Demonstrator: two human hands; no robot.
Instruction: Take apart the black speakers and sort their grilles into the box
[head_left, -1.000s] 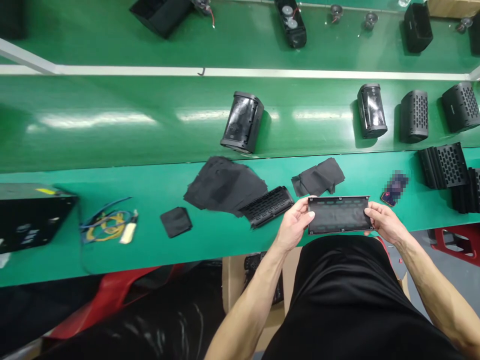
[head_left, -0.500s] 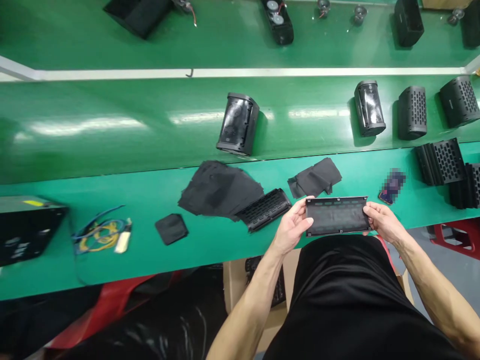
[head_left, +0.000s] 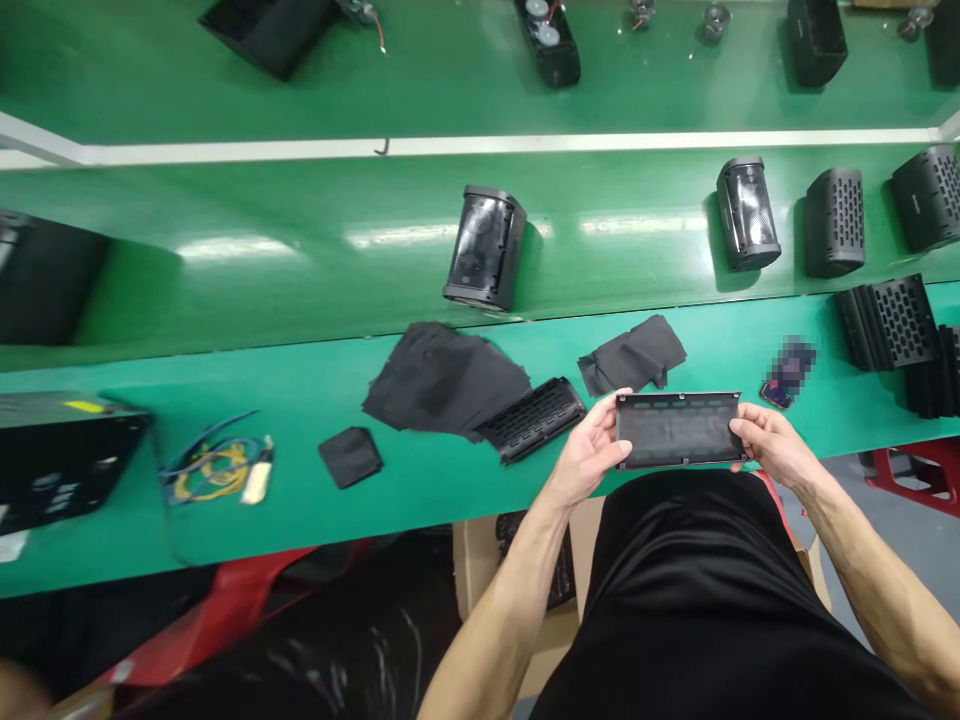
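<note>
Between my hands I hold a black speaker grille panel [head_left: 679,432], its inner side facing up and a thin dark mesh sheet lying inside its frame. My left hand [head_left: 589,450] grips the panel's left end, thumb on top. At the right end my right hand [head_left: 769,440] pinches it between thumb and fingers. Just left of my left hand another perforated grille [head_left: 532,418] lies on the bench, partly over a spread pile of black mesh sheets [head_left: 442,378]. A smaller group of black sheets [head_left: 634,353] lies behind the held panel.
Upright speaker housings [head_left: 486,248] stand on the green shelf. Stacked grilles [head_left: 889,318] are at the right, near a blurred phone [head_left: 789,370]. Leftward lie a small black sheet stack [head_left: 350,457], coiled cables [head_left: 217,470] and a black box [head_left: 67,465]. An open carton [head_left: 469,570] sits below the bench edge.
The view has shifted slightly left, bringing a dark object on the shelf's left into sight. Both hands keep hold of the grille panel, which stays almost in place.
</note>
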